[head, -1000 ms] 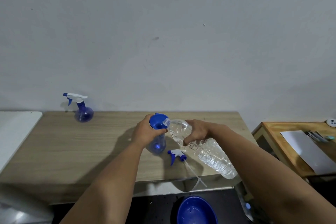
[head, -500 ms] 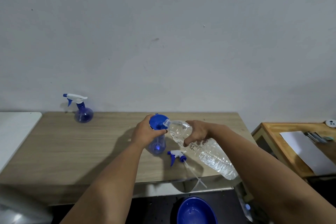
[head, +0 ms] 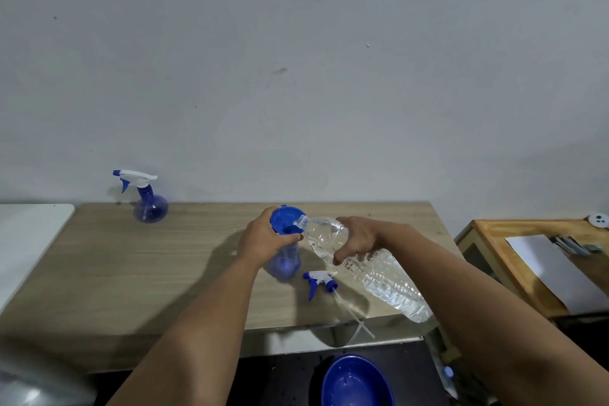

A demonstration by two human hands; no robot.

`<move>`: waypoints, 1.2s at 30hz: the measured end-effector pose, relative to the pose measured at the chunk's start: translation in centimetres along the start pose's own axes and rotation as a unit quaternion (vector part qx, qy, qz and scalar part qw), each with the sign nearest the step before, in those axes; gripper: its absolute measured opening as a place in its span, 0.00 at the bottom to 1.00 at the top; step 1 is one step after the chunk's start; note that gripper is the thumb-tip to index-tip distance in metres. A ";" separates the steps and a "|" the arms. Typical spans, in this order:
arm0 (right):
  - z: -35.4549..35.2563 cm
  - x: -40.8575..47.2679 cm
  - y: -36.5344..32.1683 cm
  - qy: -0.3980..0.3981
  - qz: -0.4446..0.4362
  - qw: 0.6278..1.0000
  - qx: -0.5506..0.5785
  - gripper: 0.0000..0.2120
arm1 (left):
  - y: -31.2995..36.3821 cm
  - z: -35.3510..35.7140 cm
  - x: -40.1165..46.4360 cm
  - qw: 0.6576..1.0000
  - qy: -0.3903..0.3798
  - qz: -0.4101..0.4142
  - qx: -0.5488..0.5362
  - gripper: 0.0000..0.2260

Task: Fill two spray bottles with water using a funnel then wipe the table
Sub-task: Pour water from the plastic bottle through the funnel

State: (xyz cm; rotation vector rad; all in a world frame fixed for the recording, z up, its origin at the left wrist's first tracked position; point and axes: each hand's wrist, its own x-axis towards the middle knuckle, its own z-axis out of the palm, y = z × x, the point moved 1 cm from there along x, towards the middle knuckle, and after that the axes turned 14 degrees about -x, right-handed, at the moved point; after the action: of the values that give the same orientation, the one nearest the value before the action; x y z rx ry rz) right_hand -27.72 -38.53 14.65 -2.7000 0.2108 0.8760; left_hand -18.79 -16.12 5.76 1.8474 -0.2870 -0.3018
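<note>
Spanning most of the lower view: a long wooden table [head: 131,273] against a pale wall [head: 296,59], with a white surface [head: 29,241] abutting its left end and a smaller wooden side table [head: 487,234] at right carrying a sheet of paper [head: 553,270] and some pens [head: 571,245]. Below the near edge, on dark floor, a blue basin [head: 357,382].

Lying tilted across the table's right half, a large clear water bottle [head: 372,270], long axis running from base near the front-right edge up and leftward, mouth touching the rim of a blue funnel [head: 285,220]. Gripped around its shoulder by the right hand [head: 359,239], fingers curled over the top, thumb underneath, forearm reaching in from lower right.

Seated upright under the funnel, an uncapped blue spray bottle [head: 285,260], mostly hidden by the left hand [head: 263,237], which wraps around the funnel's neck with the thumb pointing right.

Standing upright at the back left, well apart, a second spray bottle [head: 150,206], nozzle pointing left.

Resting just beside the open bottle, a loose trigger head [head: 321,280], dip tube trailing past the table edge.
</note>
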 end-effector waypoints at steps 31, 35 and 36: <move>0.1 5.7 6.3 0.444 0.051 0.824 0.348 0.36 | 0.5 0.0 -0.5 1.000 0.003 -0.009 -0.007 0.37; 1.4 7.0 6.2 0.461 0.060 0.812 0.354 0.37 | 0.5 0.3 -0.5 1.000 0.013 -0.016 -0.014 0.35; 1.7 7.2 6.1 0.462 0.059 0.810 0.357 0.37 | 0.6 0.3 -0.5 1.000 0.014 -0.017 -0.013 0.35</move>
State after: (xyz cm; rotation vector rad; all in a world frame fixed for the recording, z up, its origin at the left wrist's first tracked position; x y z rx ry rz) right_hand -24.24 -44.11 7.62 -2.1318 0.7358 -0.5163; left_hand -19.41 -16.39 6.23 1.8310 -0.2319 -0.3019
